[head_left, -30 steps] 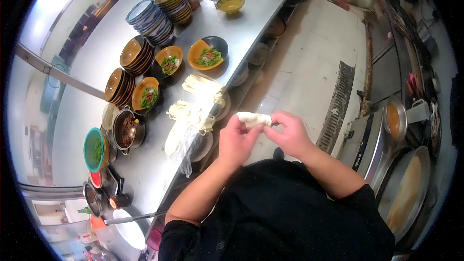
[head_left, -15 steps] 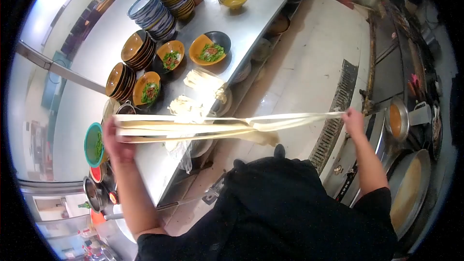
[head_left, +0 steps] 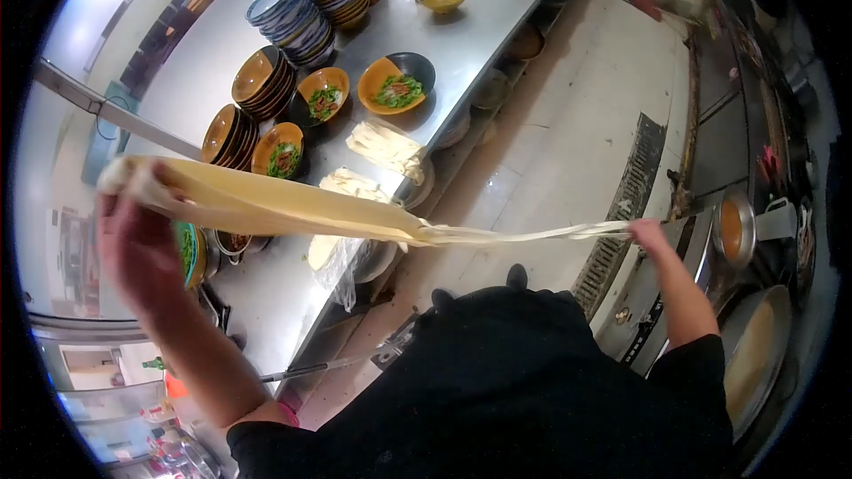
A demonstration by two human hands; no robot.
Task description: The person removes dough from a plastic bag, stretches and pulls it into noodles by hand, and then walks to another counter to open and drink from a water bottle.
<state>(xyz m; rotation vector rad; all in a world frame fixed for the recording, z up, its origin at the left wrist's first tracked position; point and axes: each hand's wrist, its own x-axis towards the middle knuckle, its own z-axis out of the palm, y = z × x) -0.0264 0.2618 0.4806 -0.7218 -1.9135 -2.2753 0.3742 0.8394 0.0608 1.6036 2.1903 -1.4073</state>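
Observation:
Long pale hand-pulled noodles point(head_left: 302, 200) stretch through the air from one side of me to the other. My left hand point(head_left: 146, 239), raised at the far left and a little blurred, is closed on their wide end. On the right, my right hand point(head_left: 650, 235) grips the thin, gathered end. The strands look like a broad sheet on the left and narrow to a twisted cord on the right. Below them on the steel counter lie a folded bundle of noodle dough point(head_left: 384, 146) and a second pile point(head_left: 353, 184), partly covered by the stretched noodles.
Bowls with greens and meat point(head_left: 395, 89) stand on the steel counter point(head_left: 484, 40), beside stacked bowls point(head_left: 288, 18). A clear plastic bag point(head_left: 342, 270) hangs over the counter edge. At right are a pot of orange liquid point(head_left: 733, 226) and a large wok point(head_left: 754, 364).
My left hand has swung outward and up to the left. The noodles, earlier level and in separate bands, now slant and billow like a sheet. My right hand has lowered slightly, still gripping.

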